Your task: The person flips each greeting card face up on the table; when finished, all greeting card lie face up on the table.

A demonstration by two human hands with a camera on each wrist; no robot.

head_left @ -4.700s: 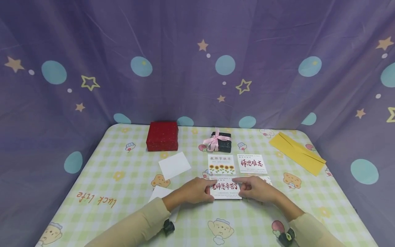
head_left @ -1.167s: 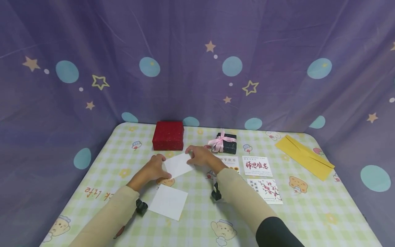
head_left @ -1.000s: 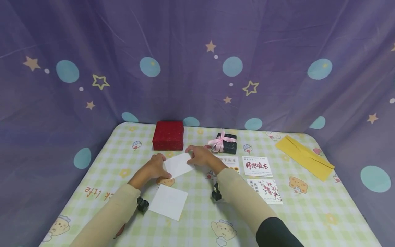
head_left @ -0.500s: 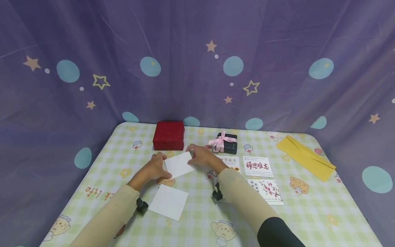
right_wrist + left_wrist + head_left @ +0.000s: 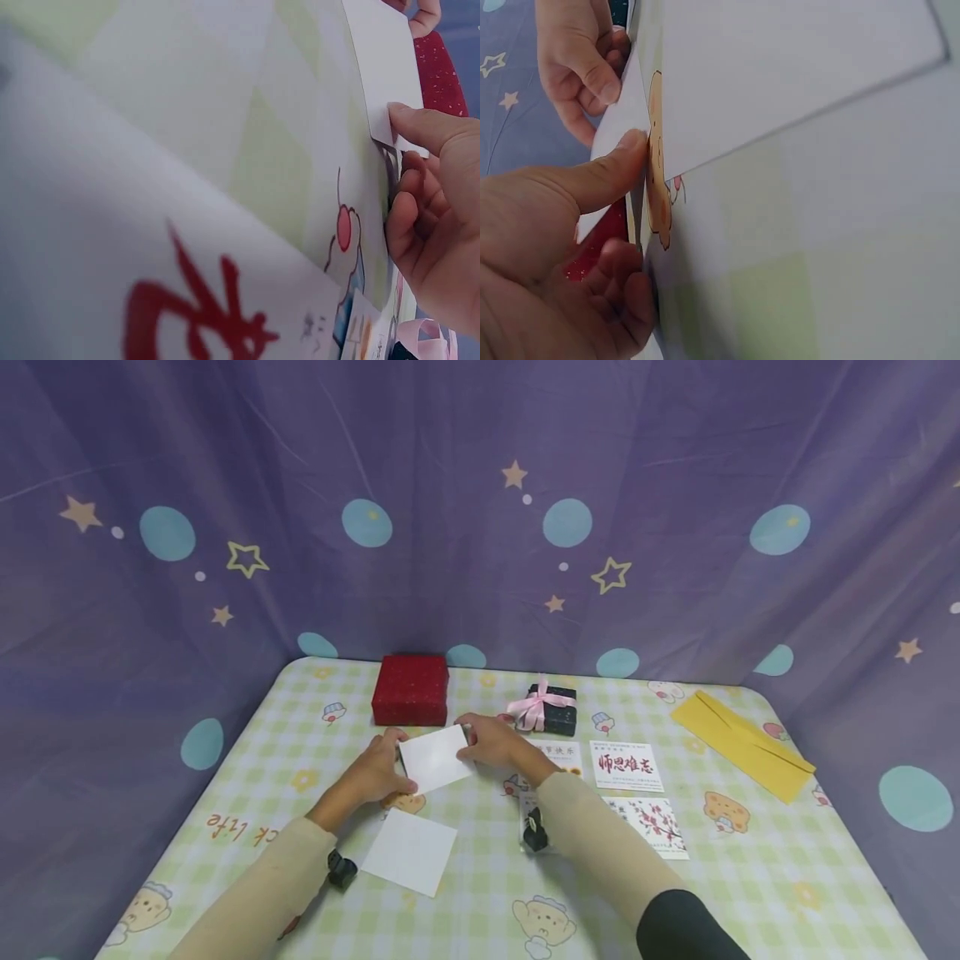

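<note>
A blank white card (image 5: 435, 762) is held between both hands, slightly raised off the tablecloth. My left hand (image 5: 375, 770) grips its left edge, with the thumb on the upper face and the fingers below in the left wrist view. The right hand (image 5: 492, 742) pinches the right end; in the right wrist view its thumb (image 5: 427, 126) lies on the card. Nearer me, a second blank white card (image 5: 411, 852) lies flat. To the right are printed cards: one with red characters (image 5: 627, 767), one with red blossoms (image 5: 654, 828), and a sunflower card (image 5: 561, 750) partly behind the right arm.
A red box (image 5: 410, 690) stands just behind the held card. A small black gift box (image 5: 558, 714) with a pink ribbon sits at the back, and a yellow envelope (image 5: 742, 745) lies at the right. Another card, mostly hidden, is under the right forearm.
Earlier, both hands were at a red-lettered card by the printed ones; they have moved left to the blank card. In the last half second that card has lifted and tilted slightly.
</note>
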